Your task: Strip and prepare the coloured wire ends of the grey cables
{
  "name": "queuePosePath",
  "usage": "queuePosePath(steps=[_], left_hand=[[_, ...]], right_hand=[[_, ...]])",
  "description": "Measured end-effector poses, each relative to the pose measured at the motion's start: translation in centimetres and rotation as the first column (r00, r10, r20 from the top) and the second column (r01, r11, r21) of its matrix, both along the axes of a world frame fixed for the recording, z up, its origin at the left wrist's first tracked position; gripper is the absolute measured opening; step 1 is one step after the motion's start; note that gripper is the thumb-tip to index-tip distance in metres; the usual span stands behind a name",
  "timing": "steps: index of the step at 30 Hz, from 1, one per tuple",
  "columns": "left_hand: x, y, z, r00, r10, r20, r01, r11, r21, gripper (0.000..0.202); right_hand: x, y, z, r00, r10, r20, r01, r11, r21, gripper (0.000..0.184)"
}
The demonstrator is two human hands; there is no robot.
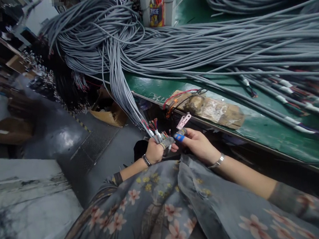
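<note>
My left hand [155, 151] is closed around the ends of several grey cables [132, 110], close in front of my body. Thin coloured wires [154, 124] fan out of their stripped ends, with white wrapping at the base. A grey finger cover sits on the left thumb. My right hand [199, 142] is closed just beside it, with blue tape on the thumb and a grey cover on the index finger. From its fingers sticks up a small flat pink tool [184, 121] with holes in it; its lower part is hidden. Whether the right fingertips touch a wire cannot be made out.
Bundles of grey cable [170, 51] lie along the green table [262, 112], with wrapped, stripped ends at the right. A taped cardboard piece [217, 110] lies on its near edge. An open carton [110, 114] stands on the floor. A pale surface [27, 205] is at lower left.
</note>
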State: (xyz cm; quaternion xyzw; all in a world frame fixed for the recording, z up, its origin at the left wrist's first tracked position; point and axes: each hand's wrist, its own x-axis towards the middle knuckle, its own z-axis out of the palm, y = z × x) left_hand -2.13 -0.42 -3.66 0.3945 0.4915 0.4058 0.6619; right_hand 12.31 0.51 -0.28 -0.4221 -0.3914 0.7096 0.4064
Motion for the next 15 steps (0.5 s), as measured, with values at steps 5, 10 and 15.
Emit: queuePosePath(steps=[5, 10, 15], left_hand=[[0.14, -0.08, -0.08, 0.996, 0.089, 0.027, -0.088, 0.996, -0.022, 0.050], [0.12, -0.11, 0.29, 0.999, 0.036, 0.014, -0.036, 0.999, -0.015, 0.052], [-0.06, 0.00, 0.35, 0.998, -0.067, -0.004, 0.067, 0.996, 0.056, 0.051]], right_hand=[[-0.05, 0.10, 0.36, 1.000, -0.020, 0.023, 0.020, 1.000, 0.011, 0.045], [0.07, 0.42, -0.16, 1.000, -0.013, 0.027, 0.014, 1.000, -0.009, 0.040], [-0.12, 0.63, -0.42, 0.987, 0.130, -0.099, -0.140, 0.985, -0.098, 0.039]])
